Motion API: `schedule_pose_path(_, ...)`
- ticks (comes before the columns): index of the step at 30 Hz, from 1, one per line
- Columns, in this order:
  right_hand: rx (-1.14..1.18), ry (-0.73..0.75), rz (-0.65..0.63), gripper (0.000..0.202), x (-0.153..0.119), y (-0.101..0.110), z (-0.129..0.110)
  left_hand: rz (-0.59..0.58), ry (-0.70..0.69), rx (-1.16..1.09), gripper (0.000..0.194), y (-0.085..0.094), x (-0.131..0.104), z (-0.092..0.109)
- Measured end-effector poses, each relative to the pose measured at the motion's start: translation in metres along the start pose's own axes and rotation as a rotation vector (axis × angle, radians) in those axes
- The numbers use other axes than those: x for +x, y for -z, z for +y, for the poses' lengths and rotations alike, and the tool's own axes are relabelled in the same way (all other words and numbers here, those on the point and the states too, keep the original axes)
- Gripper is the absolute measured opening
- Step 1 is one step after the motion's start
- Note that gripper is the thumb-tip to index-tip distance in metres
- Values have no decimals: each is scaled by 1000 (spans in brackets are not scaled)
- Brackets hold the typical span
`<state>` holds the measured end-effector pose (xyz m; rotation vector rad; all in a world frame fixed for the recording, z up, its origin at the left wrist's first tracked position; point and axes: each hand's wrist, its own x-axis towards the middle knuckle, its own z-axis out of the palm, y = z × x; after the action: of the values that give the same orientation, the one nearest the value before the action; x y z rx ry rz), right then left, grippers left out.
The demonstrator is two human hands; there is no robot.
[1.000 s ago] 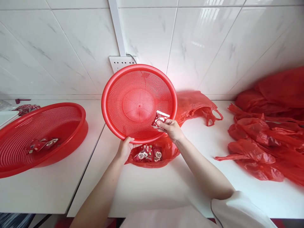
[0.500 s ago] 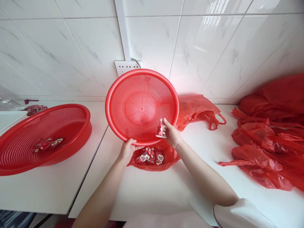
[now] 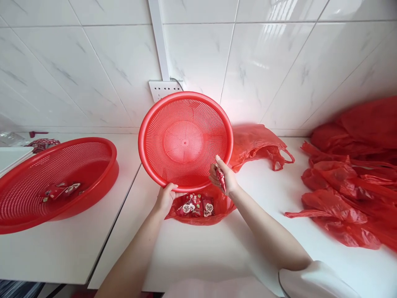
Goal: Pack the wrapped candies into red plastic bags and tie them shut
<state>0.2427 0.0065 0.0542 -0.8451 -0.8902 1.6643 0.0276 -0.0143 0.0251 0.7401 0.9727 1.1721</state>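
A round red mesh basket (image 3: pixel 183 141) is tilted up toward me, and nothing lies inside it. My left hand (image 3: pixel 166 198) grips its lower rim, thumb on top. At the rim's lower right, my right hand (image 3: pixel 223 176) is closed around a small red packet (image 3: pixel 220 178). Beneath the basket an open red plastic bag (image 3: pixel 223 207) lies on the white table (image 3: pixel 186 252), with several red packets (image 3: pixel 194 203) inside showing white labels.
Another red basket (image 3: pixel 93 198) with a few packets (image 3: pixel 60 191) stands at the left. A red bag (image 3: pixel 256 140) lies behind on the right, and a heap of red bags (image 3: pixel 347 190) at far right. A power strip (image 3: pixel 159 89) is on the tiled wall.
My right hand has turned and closed further round the packet, which now points downward in the fist. The basket and my left hand are nearly unmoved.
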Motion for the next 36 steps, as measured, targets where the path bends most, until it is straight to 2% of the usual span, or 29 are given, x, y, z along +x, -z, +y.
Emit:
schedule_pose_path(3,34,22,103,57,5,4,2,0,-5,-6,9,0,0,0)
schedule_pose_path(5,101,-67,113,59,9,8,2,4,-2,-5,8,1,1,0)
schedule_pose_path(8,173,-292,-20,66,12,12,0,14,2,-8,11,1,0,2)
schedule_pose_path(10,183,-348,-112,67,11,11,-2,11,11,-21,14,1,0,2)
schedule_pose_path(13,160,-281,-177,65,6,6,-4,-15,30,-56,16,1,1,2)
schedule_pose_path(19,-48,-164,-134,62,1,4,-3,-1,85,-88,13,-2,1,4)
schedule_pose_path(23,-37,-227,-115,48,3,5,-4,26,109,-109,11,-1,3,7)
schedule_pose_path(25,-20,-265,-147,37,2,6,-9,33,113,-124,13,2,5,9)
schedule_pose_path(28,-116,-258,-208,25,-4,8,-17,24,109,-137,13,5,7,10)
schedule_pose_path(32,-344,-63,-249,45,-7,16,-20,-4,123,-147,15,8,8,9)
schedule_pose_path(36,-616,49,-213,34,-4,22,-17,6,120,-121,14,7,7,8)
